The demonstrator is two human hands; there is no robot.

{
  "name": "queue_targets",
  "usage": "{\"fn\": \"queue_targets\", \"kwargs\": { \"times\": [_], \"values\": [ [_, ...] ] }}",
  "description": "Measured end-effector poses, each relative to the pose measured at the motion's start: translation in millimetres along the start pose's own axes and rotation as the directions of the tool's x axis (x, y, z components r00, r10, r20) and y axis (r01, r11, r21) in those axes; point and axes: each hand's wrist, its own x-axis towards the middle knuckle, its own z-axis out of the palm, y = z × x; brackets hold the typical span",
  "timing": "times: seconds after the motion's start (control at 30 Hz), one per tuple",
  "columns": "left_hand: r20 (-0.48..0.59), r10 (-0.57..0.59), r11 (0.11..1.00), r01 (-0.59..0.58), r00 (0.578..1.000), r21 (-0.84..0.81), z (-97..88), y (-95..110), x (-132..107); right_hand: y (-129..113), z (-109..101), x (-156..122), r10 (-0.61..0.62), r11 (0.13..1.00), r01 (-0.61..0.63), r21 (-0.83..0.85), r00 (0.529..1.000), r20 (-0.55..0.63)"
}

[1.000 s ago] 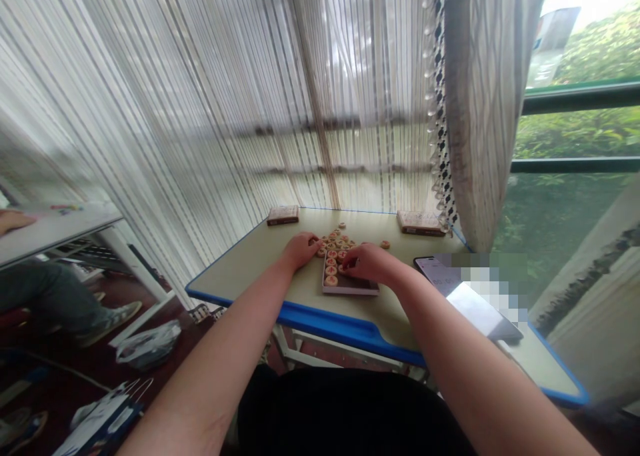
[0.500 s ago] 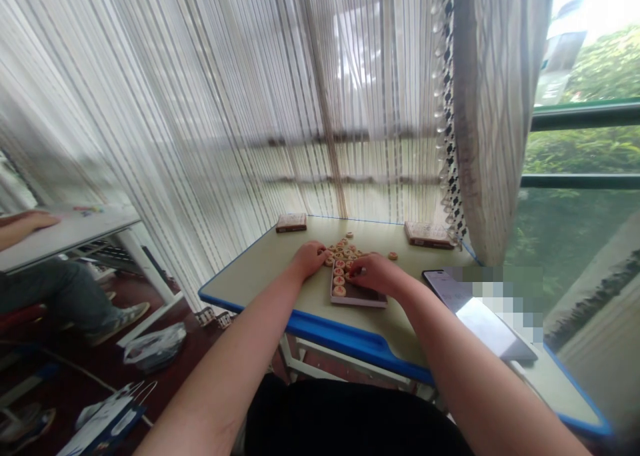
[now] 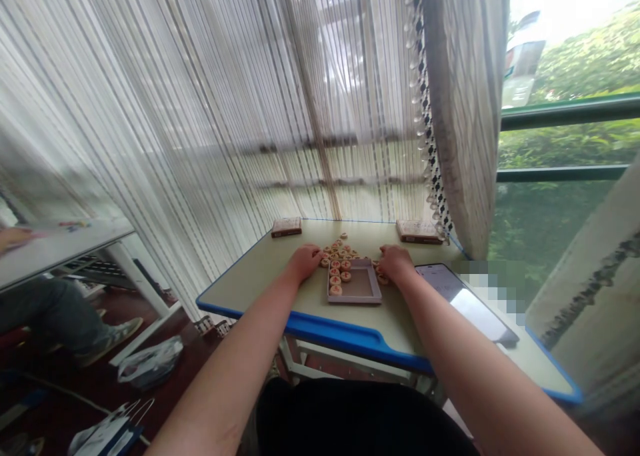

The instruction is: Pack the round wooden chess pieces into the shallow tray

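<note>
A pile of round wooden xiangqi pieces (image 3: pixel 341 251) lies on the table behind a shallow open box (image 3: pixel 354 301). Several pieces with red characters (image 3: pixel 335 279) stand in the box's left part. My left hand (image 3: pixel 306 261) rests at the pile's left edge, fingers curled, fingertips against the pieces; what they hold, if anything, is hidden. To the right of the box, my right hand (image 3: pixel 397 261) is closed with its fingers bent down at the tabletop. Whatever lies under those fingers is covered. Just beside it, a loose piece (image 3: pixel 383 279) lies against the box's right side.
Two closed boxes lie at the back, one on the left (image 3: pixel 287 227) and one on the right (image 3: pixel 420 231). A phone (image 3: pixel 467 303) lies right of my forearm. Curtains (image 3: pixel 225 109) hang behind the blue-edged table (image 3: pixel 240 276). Another person's leg (image 3: pixel 60 316) shows at left, by a white table.
My right hand has left the box and moved right, onto the table beside it. Another red piece now shows in the box's second column. My left hand stays by the pile; the view has shifted slightly.
</note>
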Motion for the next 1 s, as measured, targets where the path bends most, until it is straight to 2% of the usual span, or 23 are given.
{"fn": "queue_targets", "kwargs": {
  "times": [0.2, 0.33, 0.47, 0.57, 0.77, 0.9, 1.0],
  "values": [
    [-0.025, 0.036, 0.998, -0.037, 0.999, -0.045, 1.5, -2.6, -0.5, 1.2, -1.8, 2.3, 0.11, 0.988, -0.103, 0.111, 0.992, -0.059],
    [-0.02, -0.001, 1.0, 0.001, 1.0, -0.027, 1.6, -3.0, -0.8, 2.8, -6.7, 3.1, 0.176, 0.97, -0.172, 0.173, 0.984, -0.012],
    [-0.021, -0.035, 0.999, 0.035, 0.999, 0.002, 2.0, -2.7, -0.7, 5.6, -7.8, 3.8, 0.209, 0.958, -0.193, 0.214, 0.976, -0.055],
    [-0.039, -0.037, 0.999, 0.036, 0.999, -0.014, 2.1, -1.9, -1.2, 5.6, -6.8, 3.9, 0.202, 0.959, -0.183, 0.215, 0.977, -0.069],
    [-0.009, -0.008, 0.998, 0.007, 1.0, -0.066, 0.3, 0.4, -2.3, 1.2, -4.8, 3.5, 0.111, 0.985, -0.114, 0.13, 0.993, 0.025],
    [-0.02, -0.045, 0.998, 0.044, 0.999, -0.04, -0.4, 0.0, -1.5, 1.8, -7.1, 1.3, 0.119, 0.981, -0.117, 0.154, 0.993, -0.004],
    [-0.076, -0.069, 0.997, 0.065, 0.995, -0.05, 0.2, -1.6, 0.4, 2.8, -6.9, 1.0, 0.123, 0.982, -0.119, 0.146, 0.992, -0.017]
  ]
}}
